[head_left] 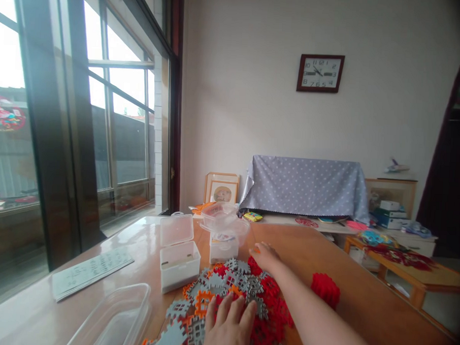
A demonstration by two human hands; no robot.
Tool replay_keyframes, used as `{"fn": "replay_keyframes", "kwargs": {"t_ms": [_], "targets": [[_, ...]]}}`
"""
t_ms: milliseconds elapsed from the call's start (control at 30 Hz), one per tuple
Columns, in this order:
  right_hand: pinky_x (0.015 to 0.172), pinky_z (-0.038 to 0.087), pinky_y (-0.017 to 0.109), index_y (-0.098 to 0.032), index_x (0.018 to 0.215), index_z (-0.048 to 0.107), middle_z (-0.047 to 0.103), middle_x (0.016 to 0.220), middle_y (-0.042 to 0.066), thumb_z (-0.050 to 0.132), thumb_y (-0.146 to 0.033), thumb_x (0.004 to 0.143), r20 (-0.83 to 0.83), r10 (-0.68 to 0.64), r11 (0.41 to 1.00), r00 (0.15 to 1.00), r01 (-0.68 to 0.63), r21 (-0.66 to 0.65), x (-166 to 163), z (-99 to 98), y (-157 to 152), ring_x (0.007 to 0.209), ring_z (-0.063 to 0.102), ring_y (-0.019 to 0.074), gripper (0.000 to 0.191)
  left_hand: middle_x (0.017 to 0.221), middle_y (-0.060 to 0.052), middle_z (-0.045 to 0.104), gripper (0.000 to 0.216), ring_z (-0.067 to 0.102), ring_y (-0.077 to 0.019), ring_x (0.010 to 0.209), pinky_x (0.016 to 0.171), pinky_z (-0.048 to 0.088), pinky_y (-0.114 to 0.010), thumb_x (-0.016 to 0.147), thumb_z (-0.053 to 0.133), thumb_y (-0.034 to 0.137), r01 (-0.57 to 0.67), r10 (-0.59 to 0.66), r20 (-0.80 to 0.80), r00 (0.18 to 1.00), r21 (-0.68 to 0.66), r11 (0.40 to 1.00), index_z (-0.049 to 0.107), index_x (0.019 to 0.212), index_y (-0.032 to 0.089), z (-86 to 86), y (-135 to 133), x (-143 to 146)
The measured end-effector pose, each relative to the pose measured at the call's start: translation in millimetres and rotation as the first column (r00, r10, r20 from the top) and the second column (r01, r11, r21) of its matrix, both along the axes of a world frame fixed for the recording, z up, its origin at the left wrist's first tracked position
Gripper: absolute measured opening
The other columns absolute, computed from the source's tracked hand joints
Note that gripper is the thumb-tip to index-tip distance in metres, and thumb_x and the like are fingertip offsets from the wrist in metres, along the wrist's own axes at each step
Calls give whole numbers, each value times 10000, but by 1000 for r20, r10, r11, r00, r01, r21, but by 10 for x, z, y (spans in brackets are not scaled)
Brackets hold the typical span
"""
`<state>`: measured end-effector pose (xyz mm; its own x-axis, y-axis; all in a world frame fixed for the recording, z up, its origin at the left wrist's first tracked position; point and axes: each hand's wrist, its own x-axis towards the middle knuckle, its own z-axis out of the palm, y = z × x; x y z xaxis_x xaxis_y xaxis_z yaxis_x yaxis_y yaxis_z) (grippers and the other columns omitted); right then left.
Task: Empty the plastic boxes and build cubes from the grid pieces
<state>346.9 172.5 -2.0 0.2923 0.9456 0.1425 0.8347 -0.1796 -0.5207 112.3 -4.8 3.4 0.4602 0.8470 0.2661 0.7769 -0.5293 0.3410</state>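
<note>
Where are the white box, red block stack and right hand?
white box (180, 269): head view, front wall.
red block stack (325, 288): head view, its middle.
right hand (266, 255): head view, back of hand.

The table (348, 259) is varnished wood, smooth and glossy, mirroring the window light. The red, grey and orange tiles (244, 285) look like matt hard plastic. The small box (179, 266) and the tray (113, 317) are clear, shiny plastic. The sheet (90, 270) is matt paper; the dotted cover (305, 186) is soft cloth.
</note>
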Motion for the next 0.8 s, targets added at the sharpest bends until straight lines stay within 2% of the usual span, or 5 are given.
{"fn": "replay_keyframes", "kwargs": {"t_ms": [100,167,300,567,800], "targets": [[1151,231,569,-301,1346,619,415,1587,108,587,-656,835,53,51,996,997,-47,-78,-17,-70,117,1490,273,389,623,1485,3,562,538,413,-395,1424,1199,128,-708,843,629,585,25,-25,-35,999,-1,1000,576,1369,487,-90,31,29],[1127,236,611,-337,1302,649,479,1542,90,584,-665,831,69,75,991,995,-66,-117,-18,-119,124,1461,321,407,577,1503,4,540,490,398,-396,1435,1190,114,-730,864,615,551,42,-43,-63,997,-12,999,587,1351,495,-91,28,30],[1038,376,488,-336,1117,734,665,1308,70,572,-536,877,87,72,990,994,-60,-126,-18,-193,6,1250,559,325,352,1522,-8,521,501,367,-373,1460,1217,67,-694,852,610,494,67,-76,-81,994,-111,992,610,1350,443,70,-30,-22],[865,457,362,-262,820,759,734,1038,83,657,-363,801,-38,-66,997,997,65,-31,-12,-163,-413,1034,642,278,144,1573,-27,452,671,273,-348,1504,1252,58,-587,739,655,516,126,-127,4,992,-195,973,596,1385,342,302,-160,-115],[634,482,241,-169,1119,695,759,939,77,592,-212,781,-344,-26,999,939,34,18,-179,-6,-746,749,687,173,356,1550,-19,475,623,303,-334,1479,1248,111,-534,687,690,469,80,-75,40,996,-139,987,645,1286,303,254,-212,-104]]}}
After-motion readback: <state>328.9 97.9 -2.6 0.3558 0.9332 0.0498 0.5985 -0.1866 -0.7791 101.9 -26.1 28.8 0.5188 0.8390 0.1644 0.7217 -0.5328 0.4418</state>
